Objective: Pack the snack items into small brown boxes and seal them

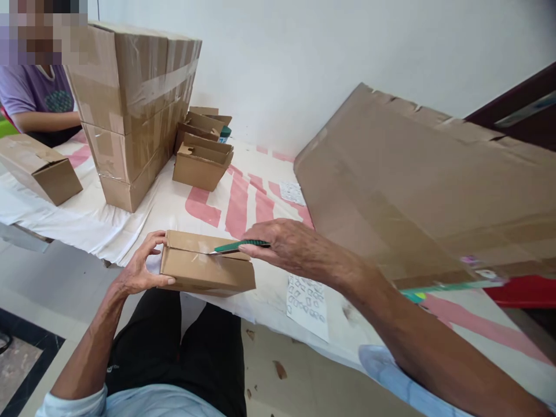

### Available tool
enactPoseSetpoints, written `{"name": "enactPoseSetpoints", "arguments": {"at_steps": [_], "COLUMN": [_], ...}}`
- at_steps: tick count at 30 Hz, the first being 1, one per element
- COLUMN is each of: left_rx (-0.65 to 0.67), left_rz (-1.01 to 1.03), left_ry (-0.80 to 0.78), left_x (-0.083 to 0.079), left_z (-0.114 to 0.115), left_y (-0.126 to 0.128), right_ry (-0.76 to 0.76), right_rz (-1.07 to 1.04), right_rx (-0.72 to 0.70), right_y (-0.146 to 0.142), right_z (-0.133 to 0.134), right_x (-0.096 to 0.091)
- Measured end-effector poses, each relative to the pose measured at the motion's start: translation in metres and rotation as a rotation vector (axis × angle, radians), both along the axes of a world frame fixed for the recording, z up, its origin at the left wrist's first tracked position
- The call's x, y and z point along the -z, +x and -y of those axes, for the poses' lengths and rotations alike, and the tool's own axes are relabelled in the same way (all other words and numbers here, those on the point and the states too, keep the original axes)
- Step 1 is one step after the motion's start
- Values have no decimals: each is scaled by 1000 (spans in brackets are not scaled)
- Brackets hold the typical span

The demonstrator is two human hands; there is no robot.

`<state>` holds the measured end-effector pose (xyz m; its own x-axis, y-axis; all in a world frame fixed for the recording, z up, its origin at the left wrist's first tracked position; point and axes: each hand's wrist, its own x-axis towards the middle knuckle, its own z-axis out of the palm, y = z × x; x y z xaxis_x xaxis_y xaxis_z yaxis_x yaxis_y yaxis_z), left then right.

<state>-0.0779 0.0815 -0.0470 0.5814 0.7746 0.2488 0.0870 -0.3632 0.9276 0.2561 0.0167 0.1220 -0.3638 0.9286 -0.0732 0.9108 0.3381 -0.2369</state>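
In the head view, the small, long, brown cardboard box (208, 272) lies at the near edge of the table, on the white cloth with pink marks (145, 217), just in front of the person's lap. Its top seam runs along its length, and a piece of clear tape (200, 255) appears to cross this seam. The box looks rather light and fairly stiff, but its thin walls would probably dent under a strong press. The smooth surface might slide on the cloth, so a steady hold at one end, away from the blade, seems the best. What is inside cannot be told.

The left hand (145, 267) is partly open, in a wide curve around the left end of the box: the thumb presses low on the near side, and the fingers rest at the far upper corner. The right hand (284, 246) is closed around the slim green utility knife (237, 246), with the blade pointing left to the seam. The tip appears to touch there; how deep it goes, one cannot tell. The knife is hard and probably light, and its ribbed handle is the safe place to hold.

Behind the box stands a tall stack of taped brown cartons (145, 87).
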Motion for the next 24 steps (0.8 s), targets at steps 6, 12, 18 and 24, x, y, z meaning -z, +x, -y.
{"name": "enactPoseSetpoints", "arguments": {"at_steps": [6, 12, 18, 24], "left_rx": [-6, 19, 19, -32], "left_rz": [-29, -148, -224, -193], "left_ry": [27, 81, 124, 102], "left_x": [-4, -19, -36, -30], "left_z": [-4, -8, -12, -20], "left_y": [0, 0, 10, 9], "right_ry": [11, 367, 409, 429], "right_rz": [-165, -461, -335, -71], "right_rx": [182, 595, 833, 846], "right_y": [73, 106, 70, 49], "right_z": [41, 66, 56, 47], "right_x": [3, 87, 232, 265]}}
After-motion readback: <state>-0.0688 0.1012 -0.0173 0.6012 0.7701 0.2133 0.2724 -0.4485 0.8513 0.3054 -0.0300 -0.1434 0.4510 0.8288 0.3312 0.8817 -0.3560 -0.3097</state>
